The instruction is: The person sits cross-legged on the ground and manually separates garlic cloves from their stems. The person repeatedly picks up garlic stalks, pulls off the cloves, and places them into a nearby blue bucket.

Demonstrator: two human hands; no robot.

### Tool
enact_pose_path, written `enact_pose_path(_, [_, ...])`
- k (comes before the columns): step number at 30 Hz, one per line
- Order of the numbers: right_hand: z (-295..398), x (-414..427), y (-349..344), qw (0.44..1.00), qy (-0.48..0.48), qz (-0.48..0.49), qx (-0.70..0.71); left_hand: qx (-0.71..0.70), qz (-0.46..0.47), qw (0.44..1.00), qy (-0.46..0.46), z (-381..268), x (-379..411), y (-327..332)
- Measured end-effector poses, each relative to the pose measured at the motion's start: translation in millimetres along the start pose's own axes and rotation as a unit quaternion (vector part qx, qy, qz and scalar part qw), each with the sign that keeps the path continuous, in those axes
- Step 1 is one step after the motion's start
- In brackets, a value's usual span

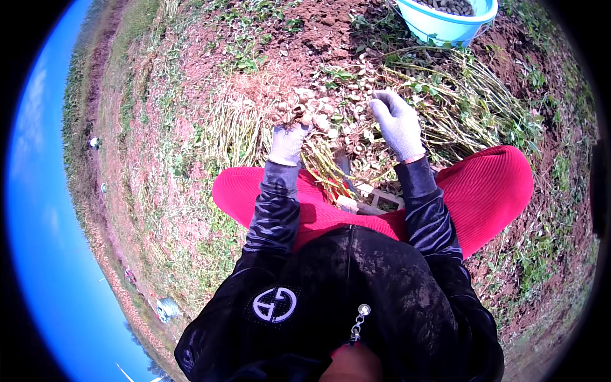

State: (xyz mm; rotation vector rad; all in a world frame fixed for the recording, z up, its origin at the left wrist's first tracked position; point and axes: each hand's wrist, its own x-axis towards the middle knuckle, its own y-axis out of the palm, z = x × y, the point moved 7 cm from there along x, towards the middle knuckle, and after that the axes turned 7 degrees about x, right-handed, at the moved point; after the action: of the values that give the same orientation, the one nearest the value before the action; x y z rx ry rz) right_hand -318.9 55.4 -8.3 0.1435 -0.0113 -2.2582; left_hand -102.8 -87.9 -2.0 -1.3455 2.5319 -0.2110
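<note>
My left hand (288,143), in a pale knit glove, grips a bunch of peanut plants (327,164) near the root end. The stems hang toward my lap, and clustered peanut pods (305,111) stick out beyond the fingers. To the right, my right hand (397,125), gloved alike, hovers above loose peanuts (353,138) on the ground. Its fingers are bent, with the thumb close to the index finger; whether anything small sits between the fingertips cannot be made out.
Peanut stems lie heaped on the right (470,107) and left (234,129). A light-blue basin (444,26) holding dark peanuts or similar pieces stands at the upper right. A pale frame (382,196) shows between my red-trousered legs. Reddish soil (329,28) and weeds surround me.
</note>
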Motion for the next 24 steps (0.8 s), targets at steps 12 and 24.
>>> enact_pose_path(12, [65.8,-23.2,0.5,0.947,-0.016,0.062,0.316,-0.173,0.191,0.962,0.085,-14.6,-51.8,22.8])
enact_pose_path(24, [119.3,-76.3,44.5,0.945,-0.268,0.181,-0.058,-0.292,0.304,0.892,0.165,-73.7,-72.3,43.6])
